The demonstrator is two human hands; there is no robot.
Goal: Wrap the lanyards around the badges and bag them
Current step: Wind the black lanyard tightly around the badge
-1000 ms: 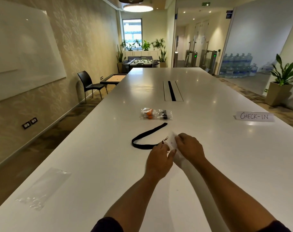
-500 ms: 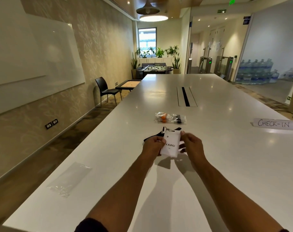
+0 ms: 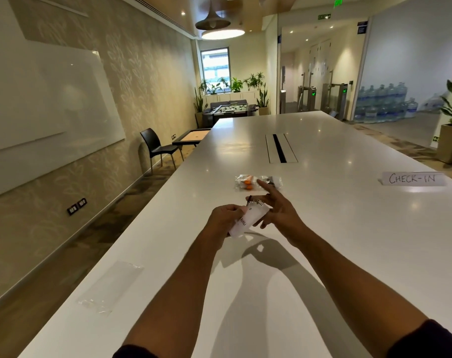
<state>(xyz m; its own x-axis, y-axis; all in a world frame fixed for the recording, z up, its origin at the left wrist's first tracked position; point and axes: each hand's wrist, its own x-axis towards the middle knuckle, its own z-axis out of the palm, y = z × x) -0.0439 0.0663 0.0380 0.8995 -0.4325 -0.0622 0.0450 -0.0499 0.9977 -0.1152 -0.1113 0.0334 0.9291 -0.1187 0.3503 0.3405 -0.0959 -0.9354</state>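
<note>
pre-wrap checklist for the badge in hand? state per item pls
1. Badge held: ok, left hand grips its lower end.
2. Right hand free to wind: ok, fingers spread beside the clip end, not clamped.
3. Lanyard located: cannot tell, only the metal clip and a dark bit show at the badge top; the strap is hidden behind the hands.
4. Empty bag ready: ok, lies flat near the table's left edge.
5. Filled bag out of the way: ok, rests beyond the hands.
</note>
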